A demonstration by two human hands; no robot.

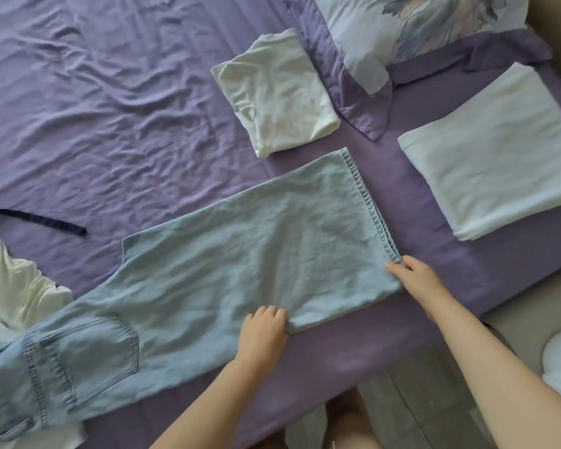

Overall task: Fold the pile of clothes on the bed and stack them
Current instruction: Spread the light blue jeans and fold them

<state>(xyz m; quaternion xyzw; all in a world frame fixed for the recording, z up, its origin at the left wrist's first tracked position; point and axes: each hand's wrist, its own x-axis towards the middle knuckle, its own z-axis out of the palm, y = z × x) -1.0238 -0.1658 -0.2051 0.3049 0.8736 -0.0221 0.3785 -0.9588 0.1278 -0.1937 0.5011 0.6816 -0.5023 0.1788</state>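
Our left hand (pixel 266 322) and right hand (pixel 416 280) each pinched the jeans (pixel 224 270) at the leg end, along the bed's (pixel 110 108) near edge.

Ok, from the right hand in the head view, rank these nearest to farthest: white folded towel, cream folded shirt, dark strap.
From the right hand:
1. White folded towel, just beyond it, to the right.
2. Cream folded shirt, farther up the bed, left of the pillow.
3. Dark strap, far left.
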